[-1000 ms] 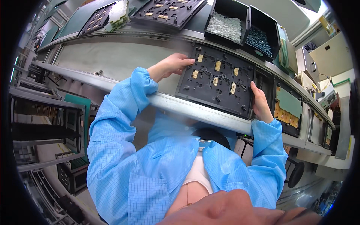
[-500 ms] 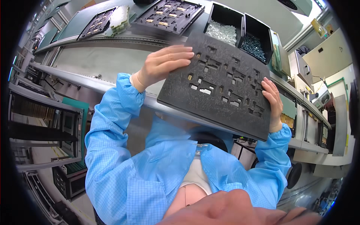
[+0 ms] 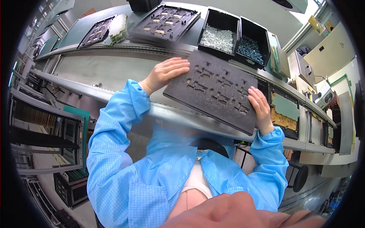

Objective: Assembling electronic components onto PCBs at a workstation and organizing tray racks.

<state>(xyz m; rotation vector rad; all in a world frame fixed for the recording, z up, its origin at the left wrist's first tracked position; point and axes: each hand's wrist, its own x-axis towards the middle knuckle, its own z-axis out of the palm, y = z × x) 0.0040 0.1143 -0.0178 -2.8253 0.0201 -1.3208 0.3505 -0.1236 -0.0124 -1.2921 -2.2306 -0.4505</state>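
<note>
A flat black pallet plate [image 3: 215, 102] with rows of irregular cutouts is tilted between my two hands, over the front rail of the conveyor bench. My left hand [image 3: 166, 74] holds its left edge, fingers together on the upper face. At the opposite edge my right hand [image 3: 261, 108] grips the plate, its fingertips on top. Both thumbs are hidden. Just beyond the plate stand a black bin [image 3: 223, 19] of small white pieces [image 3: 216, 39] and a black bin [image 3: 257, 32] of small dark blue pieces [image 3: 249, 51].
Another black pallet [image 3: 167, 28] with metal-coloured inserts lies at the back. Further left are a similar pallet [image 3: 97, 33] and stacked green boards [image 3: 118, 27]. A fixture carrying a green board [image 3: 286, 107] is on the conveyor at right. The metal front rail [image 3: 171, 113] runs along my side.
Both hands have shifted the plate a little left, and its tilt has changed. Light patches seen through its cutouts no longer show. More of the fixture on the right is visible.
</note>
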